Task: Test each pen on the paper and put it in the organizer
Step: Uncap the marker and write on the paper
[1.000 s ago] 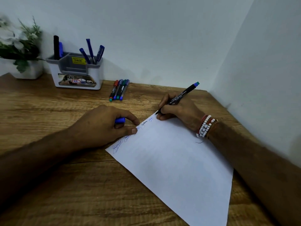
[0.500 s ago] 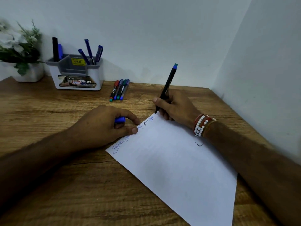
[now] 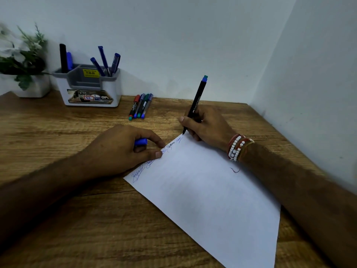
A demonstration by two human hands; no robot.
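A wooden desk [image 3: 58, 132] is tucked into a white corner, and the action is right at the top of the paper [image 3: 212, 190]. The right hand [image 3: 208, 126] is wrapped around a black pen [image 3: 196, 105], gripping it low on the barrel. The pen stands nearly upright with its tip down on the sheet's far corner, just past a row of blue scribbles along the edge.

Over on the other side, the left hand [image 3: 119, 149] has its fingers curled round a blue cap [image 3: 141, 141], with fingertips pressing the paper's near edge against the wood. Four pens [image 3: 140, 106] lie side by side on the desk, waiting. The organizer [image 3: 90, 88] stands at the back beside a plant [image 3: 23, 60], with several pens already upright in its end compartments.

Now, the danger here looks to be that corner. The tip sits so close to the edge that one stroke outward would probably run off the sheet and ink the wood. The paper is pinned along one side only, so a firm drag could swing it. And with that cap clenched in a hand that is also pressing down, it might well slip free and roll off.
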